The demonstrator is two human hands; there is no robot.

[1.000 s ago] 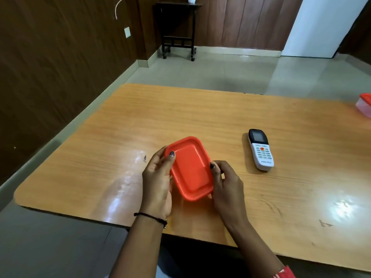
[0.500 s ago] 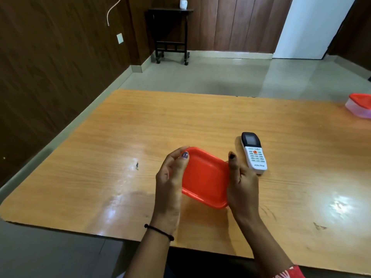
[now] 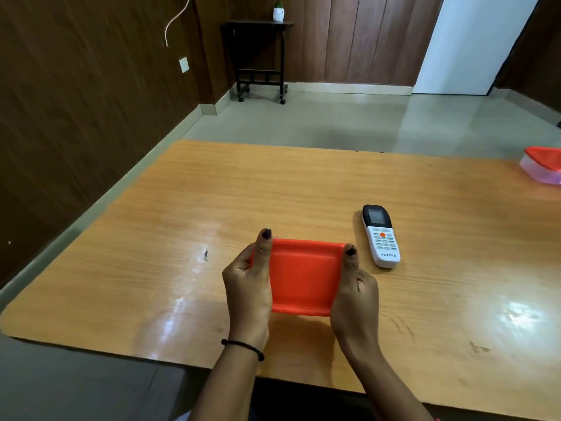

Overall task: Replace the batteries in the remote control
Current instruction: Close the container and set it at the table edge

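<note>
Orange box (image 3: 305,278) now crosswise, remote (image 3: 382,238) just beyond right hand (image 3: 353,296).

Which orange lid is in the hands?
The near orange lid, left of the remote: the left hand and right hand grip its sides. The other lid tops a clear box far right.

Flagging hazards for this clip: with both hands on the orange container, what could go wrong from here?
1. The left hand and right hand grip the orange container by its sides; if it pops open suddenly, its hidden contents could scatter across the table.
2. The remote lies just beside the right hand; a jerk might knock it.
</note>
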